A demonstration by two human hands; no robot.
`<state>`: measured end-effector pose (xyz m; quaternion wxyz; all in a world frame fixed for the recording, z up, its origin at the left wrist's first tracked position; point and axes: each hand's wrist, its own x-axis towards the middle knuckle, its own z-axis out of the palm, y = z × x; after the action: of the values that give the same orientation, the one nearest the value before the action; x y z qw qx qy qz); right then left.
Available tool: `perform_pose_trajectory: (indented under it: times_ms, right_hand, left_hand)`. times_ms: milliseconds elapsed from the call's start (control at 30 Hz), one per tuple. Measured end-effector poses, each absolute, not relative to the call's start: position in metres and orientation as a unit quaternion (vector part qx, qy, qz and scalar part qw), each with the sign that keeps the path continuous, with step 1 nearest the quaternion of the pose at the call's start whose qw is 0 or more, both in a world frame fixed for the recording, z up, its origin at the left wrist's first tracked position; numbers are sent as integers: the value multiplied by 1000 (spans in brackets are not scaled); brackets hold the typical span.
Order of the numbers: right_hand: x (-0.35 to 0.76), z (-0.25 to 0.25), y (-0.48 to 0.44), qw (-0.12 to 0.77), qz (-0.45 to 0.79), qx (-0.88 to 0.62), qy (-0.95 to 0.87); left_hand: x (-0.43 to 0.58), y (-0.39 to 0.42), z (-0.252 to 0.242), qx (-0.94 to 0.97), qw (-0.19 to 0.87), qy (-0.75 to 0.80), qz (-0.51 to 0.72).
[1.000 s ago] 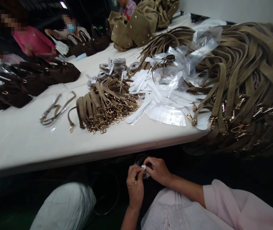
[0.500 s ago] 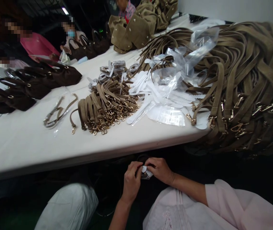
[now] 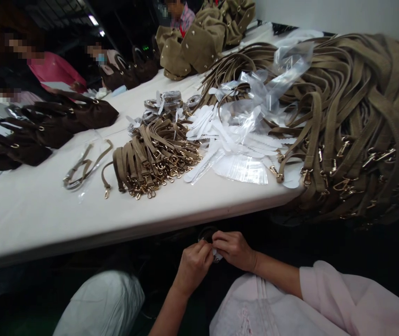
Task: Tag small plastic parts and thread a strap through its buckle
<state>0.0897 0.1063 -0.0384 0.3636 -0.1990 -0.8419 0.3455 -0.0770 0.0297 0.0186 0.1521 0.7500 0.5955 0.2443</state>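
Below the table's near edge, over my lap, my left hand [image 3: 193, 267] and my right hand [image 3: 233, 249] meet with fingers pinched together. Between them shows a small white tab [image 3: 217, 254] and part of a dark coiled strap [image 3: 206, 233]; most of it is hidden by my fingers. On the white table [image 3: 38, 219] above lies a bundle of short olive straps with gold clasps [image 3: 153, 156], beside scattered white paper tabs [image 3: 217, 135] and clear plastic bags [image 3: 243, 168].
A large heap of long olive straps [image 3: 357, 116] covers the table's right end. Dark brown handbags [image 3: 45, 126] line the left side, olive bags [image 3: 195, 44] sit at the far end. One bagged strap [image 3: 85, 163] lies alone. Other people sit across the table at the far left.
My hands have shifted slightly up and closer together; the white tab, plainly visible between my fingertips before, is now mostly covered by my right hand.
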Motion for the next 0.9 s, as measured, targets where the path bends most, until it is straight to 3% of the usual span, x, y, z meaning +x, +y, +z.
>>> perform_pose_trajectory:
  times_ms: [167, 500, 733, 900]
  right_hand:
    - [94, -28, 108, 348, 194, -176, -900]
    - [100, -15, 114, 263, 228, -149, -926]
    - [99, -18, 101, 325, 192, -176, -909]
    - [94, -23, 99, 360, 202, -144, -899]
  left_hand:
    - [-71, 32, 12, 669, 182, 654, 302]
    - [-66, 40, 13, 502, 347, 707, 357]
    - [-70, 41, 15, 475, 429, 688, 342]
    - [-68, 41, 17, 485, 412, 693, 339]
